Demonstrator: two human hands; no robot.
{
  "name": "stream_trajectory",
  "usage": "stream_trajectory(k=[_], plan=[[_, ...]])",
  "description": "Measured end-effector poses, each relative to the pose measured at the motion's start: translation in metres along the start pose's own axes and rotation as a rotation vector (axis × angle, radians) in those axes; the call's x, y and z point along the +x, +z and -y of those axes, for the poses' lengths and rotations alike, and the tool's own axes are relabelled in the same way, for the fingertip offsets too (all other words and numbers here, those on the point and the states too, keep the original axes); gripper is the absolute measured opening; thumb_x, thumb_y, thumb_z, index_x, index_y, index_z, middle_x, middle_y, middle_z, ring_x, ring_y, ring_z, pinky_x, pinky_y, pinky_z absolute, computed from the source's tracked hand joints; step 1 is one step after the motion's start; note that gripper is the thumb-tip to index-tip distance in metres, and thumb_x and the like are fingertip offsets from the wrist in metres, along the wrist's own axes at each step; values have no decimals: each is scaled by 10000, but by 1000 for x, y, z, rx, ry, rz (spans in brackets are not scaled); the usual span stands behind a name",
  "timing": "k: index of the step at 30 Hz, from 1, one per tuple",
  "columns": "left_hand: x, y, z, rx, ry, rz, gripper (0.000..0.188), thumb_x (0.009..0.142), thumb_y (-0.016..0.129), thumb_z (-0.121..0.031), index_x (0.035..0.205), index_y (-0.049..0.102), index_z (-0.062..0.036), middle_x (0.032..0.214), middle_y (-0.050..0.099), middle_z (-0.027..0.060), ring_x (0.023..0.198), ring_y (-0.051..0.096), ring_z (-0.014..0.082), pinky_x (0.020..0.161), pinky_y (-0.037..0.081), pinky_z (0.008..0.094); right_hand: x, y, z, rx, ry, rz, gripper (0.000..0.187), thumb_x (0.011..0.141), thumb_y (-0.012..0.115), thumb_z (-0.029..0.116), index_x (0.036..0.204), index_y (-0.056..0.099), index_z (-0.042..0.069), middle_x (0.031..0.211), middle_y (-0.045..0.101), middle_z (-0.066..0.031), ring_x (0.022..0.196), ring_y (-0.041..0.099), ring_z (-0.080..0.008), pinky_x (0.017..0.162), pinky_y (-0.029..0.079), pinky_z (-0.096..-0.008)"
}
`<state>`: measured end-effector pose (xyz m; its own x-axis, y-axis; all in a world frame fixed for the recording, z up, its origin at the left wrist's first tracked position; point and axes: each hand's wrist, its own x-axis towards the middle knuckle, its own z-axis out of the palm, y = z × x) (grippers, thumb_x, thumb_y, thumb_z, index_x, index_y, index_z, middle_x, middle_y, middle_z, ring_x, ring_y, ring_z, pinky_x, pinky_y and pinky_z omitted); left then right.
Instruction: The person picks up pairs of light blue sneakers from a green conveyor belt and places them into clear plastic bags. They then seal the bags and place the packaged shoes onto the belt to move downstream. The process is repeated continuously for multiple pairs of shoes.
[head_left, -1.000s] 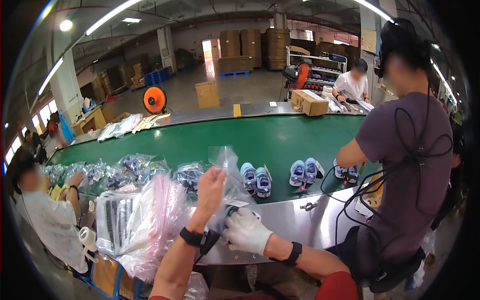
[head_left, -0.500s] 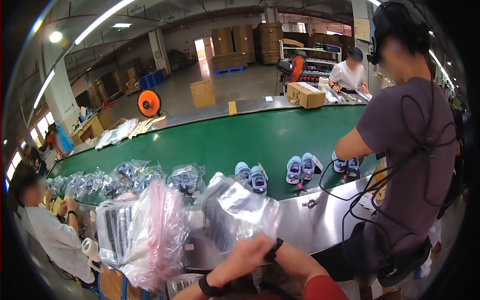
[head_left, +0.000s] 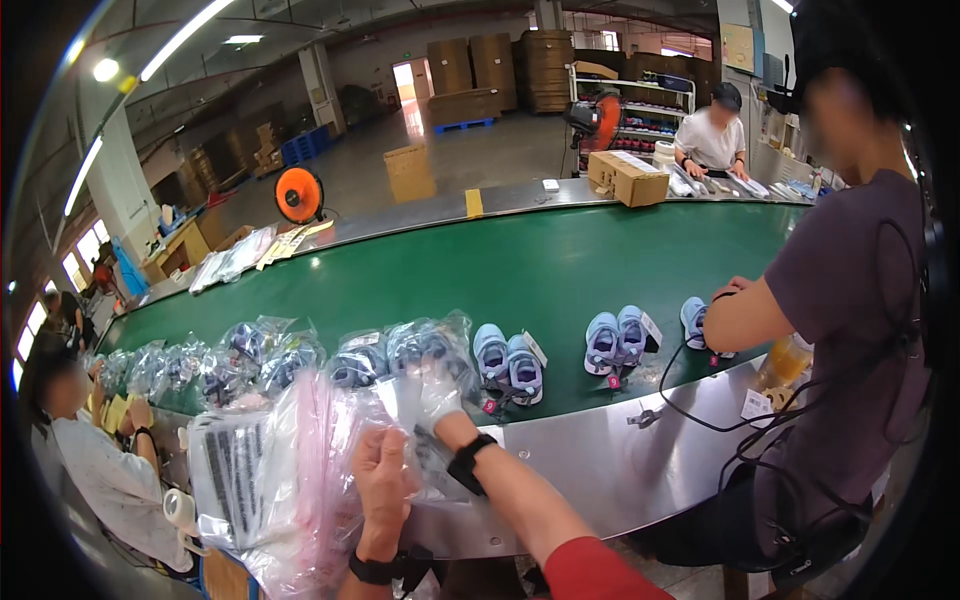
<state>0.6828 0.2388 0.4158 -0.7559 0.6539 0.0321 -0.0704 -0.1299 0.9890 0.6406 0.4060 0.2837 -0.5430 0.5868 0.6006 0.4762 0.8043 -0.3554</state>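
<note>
My left hand is closed, its fingers pinching the edge of a clear plastic bag over the metal table edge. My right hand reaches forward with the clear film over it, so its fingers are hidden and blurred. Just beyond it lies a pair of blue-grey shoes under clear plastic, on the green belt. To the left sits a bagged pair. An unbagged pair of light blue shoes with a white tag stands to the right of my right hand.
A stack of clear bags lies left of my hands. More bagged shoes line the green belt. Another unbagged pair stands right, near a co-worker. A second co-worker is at left.
My hands, close together above the table edge before, have parted. The right hand moved forward and left to the bagged shoes, the left hand moved left. The bag between them has crumpled.
</note>
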Motion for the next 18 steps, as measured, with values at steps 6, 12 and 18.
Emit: stream_trajectory(k=[6,12,18], plan=[[3,-35,24,-192,-73,-60,141,950,498,-209,881,560,-102,666,526,-47,504,467,23,387,353,190,-56,-128,2,591,219,575,289,853,544,214,1020,615,-11,1106,589,-166,1062,544,-270,886,435,-371],[-19,6,12,-358,-233,124,125,942,508,-193,935,578,-90,787,579,-15,628,554,66,490,463,234,-86,-197,18,1450,276,601,253,907,544,208,1016,607,-12,873,612,-56,805,591,-143,721,481,-279],[-23,-5,-34,-387,-167,8,127,935,515,-159,875,575,-64,743,586,4,602,550,74,536,463,219,-93,-232,-54,570,297,213,92,809,600,125,829,602,36,765,593,-68,674,587,-180,604,490,-315]])
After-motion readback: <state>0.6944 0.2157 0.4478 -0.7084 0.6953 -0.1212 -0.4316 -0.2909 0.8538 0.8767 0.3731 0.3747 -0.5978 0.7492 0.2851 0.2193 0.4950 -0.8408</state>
